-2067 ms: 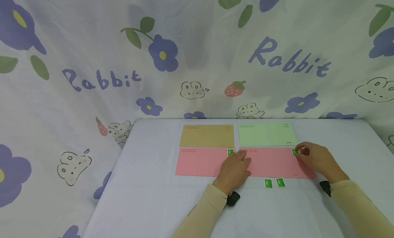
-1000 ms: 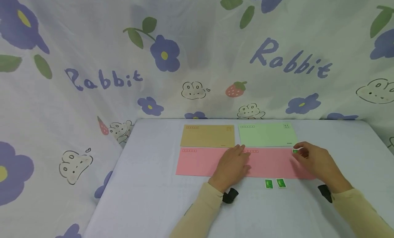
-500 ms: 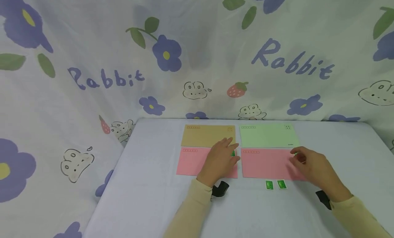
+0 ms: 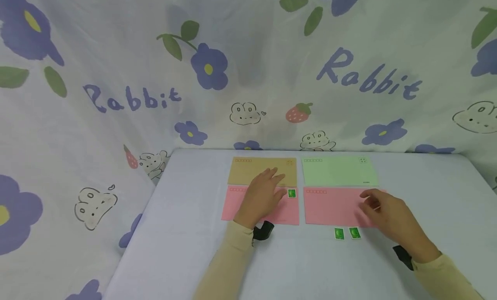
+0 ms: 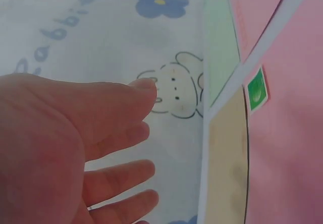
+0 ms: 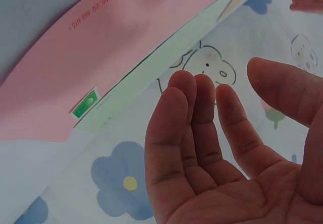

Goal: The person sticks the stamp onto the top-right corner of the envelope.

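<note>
From my end I see one stamp on the near-right envelope, two loose stamps before it, the near-left envelope to its left, the far-right envelope behind, the far-left envelope diagonally behind-left.

Hands over pink envelopes; two green stamps on table.

A: "What sorta place are we seeing?"
B: "Fabric-screened tabletop workspace, AFAICT. A rabbit-and-flower-print curtain is hanging behind a white-topped table & running down its L side."
A: "Home or office?"
B: "Pics aren't telling. Envelopes & green stamps are lying there, so it's looking desk-like; curtain's filling the bkgd."
</note>
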`<state>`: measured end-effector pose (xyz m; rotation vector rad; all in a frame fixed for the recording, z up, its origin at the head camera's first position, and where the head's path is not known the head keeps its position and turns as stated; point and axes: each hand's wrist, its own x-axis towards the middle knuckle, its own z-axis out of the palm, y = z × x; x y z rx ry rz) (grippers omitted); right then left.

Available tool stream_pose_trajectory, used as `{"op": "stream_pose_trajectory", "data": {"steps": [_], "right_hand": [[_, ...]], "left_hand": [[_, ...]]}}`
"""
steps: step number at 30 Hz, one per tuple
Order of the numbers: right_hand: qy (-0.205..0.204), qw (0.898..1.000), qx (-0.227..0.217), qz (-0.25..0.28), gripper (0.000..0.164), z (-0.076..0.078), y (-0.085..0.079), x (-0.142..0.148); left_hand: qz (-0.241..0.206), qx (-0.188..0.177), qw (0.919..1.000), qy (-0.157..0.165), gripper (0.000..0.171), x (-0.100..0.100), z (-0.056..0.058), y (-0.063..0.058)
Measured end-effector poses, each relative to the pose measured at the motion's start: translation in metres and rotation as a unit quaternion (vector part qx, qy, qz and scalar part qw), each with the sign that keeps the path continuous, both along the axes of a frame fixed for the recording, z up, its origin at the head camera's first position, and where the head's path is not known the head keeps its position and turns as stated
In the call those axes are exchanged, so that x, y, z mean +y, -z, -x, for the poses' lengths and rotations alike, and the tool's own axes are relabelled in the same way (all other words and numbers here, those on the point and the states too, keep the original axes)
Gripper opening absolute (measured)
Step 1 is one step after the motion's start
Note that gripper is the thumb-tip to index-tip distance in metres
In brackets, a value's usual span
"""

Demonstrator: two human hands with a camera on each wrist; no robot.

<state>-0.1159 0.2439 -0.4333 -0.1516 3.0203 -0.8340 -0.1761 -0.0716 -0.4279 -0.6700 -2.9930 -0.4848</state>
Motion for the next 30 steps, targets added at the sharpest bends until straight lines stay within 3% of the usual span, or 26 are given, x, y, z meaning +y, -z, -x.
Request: {"op": "stream_pose_trajectory", "data": {"steps": [14,19,24,30], "right_hand": [[-0.001,1.0,0.001,0.016,0.03,-0.006,0.003,-0.013],[0.002,1.0,0.004,0.023,0.027,-0.01,0.007,-0.018],[0.01,1.0,0.0,0.024,0.026,-0.013,0.011,-0.023],[0.004,0.999,-0.009,0.036,0.024,-0.015,0.012,-0.027]], "left_hand": [[-0.018,0.008,0.9996,-0.019,0.046,-0.027,0.017,-0.001],[-0.039,0.012,0.9981,-0.045,0.045,-0.04,0.027,0.0],[-0.06,-0.008,0.9952,-0.078,0.046,-0.051,0.035,0.005],[-0.092,-0.017,0.991,-0.095,0.047,-0.059,0.042,0.01]]}}
